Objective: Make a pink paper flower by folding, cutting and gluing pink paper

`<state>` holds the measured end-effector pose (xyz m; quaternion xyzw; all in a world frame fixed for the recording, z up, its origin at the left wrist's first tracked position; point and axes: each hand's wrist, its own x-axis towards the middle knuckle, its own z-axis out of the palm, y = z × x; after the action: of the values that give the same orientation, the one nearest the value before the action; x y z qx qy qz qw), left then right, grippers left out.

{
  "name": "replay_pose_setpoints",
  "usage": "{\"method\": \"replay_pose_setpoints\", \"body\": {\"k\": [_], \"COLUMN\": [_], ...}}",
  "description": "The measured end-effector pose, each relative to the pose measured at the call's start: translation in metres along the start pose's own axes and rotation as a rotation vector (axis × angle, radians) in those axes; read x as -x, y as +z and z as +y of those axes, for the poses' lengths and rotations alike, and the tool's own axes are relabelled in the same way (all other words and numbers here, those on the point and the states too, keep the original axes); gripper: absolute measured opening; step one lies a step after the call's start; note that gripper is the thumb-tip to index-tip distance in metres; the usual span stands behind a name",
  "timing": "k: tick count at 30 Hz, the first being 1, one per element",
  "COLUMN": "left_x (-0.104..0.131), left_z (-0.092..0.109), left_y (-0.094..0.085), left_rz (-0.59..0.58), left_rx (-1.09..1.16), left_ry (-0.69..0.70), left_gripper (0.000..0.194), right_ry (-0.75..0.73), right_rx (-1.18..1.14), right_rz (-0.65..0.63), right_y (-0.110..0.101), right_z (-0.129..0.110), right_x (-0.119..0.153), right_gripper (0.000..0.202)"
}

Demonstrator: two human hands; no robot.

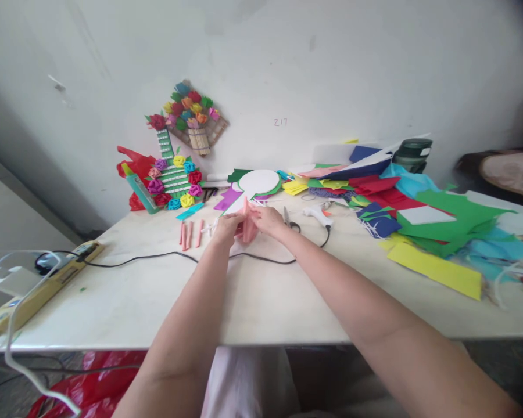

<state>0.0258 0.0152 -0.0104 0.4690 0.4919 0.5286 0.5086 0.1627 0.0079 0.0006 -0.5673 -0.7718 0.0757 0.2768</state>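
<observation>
Both hands meet over the middle of the table around a piece of pink paper (246,233). My left hand (229,223) pinches its left side, fingers closed. On the other side my right hand (265,219) grips the paper near its upper part. The paper stands roughly upright and looks folded or partly rolled; the fingers hide some of it. Several thin pink paper rolls (187,235) lie to the left of my left hand. Just beyond the hands is a white round-headed cutout (258,182) backed with green. Scissors (291,222) rest close to my right hand.
A white glue gun (318,216) lies at right, its black cord (265,260) crossing the table. Coloured paper sheets (440,223) pile up on the right. Back left stand a green glue bottle (140,190) and a flower-decorated craft (174,180). A power strip (47,284) sits at the left edge.
</observation>
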Motion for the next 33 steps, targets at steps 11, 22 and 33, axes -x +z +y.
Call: {"method": "replay_pose_setpoints", "body": {"k": [11,22,33], "left_x": [0.003,0.009,0.014], "left_z": [0.003,0.009,0.017], "left_y": [0.000,0.004,0.003], "left_rz": [-0.129,-0.157,-0.134], "left_rx": [-0.067,-0.140,-0.249], "left_ry": [-0.052,-0.056,-0.002], "left_gripper": [0.025,0.021,0.020], "right_ry": [0.035,0.107,0.109], "right_rx": [-0.408,-0.634,-0.649], "right_rz": [0.212,0.170,0.200], "right_y": [-0.002,0.006,0.007], "right_z": [0.023,0.031,0.037], "right_x": [-0.012,-0.020,-0.023], "right_gripper": [0.035,0.023,0.025]}}
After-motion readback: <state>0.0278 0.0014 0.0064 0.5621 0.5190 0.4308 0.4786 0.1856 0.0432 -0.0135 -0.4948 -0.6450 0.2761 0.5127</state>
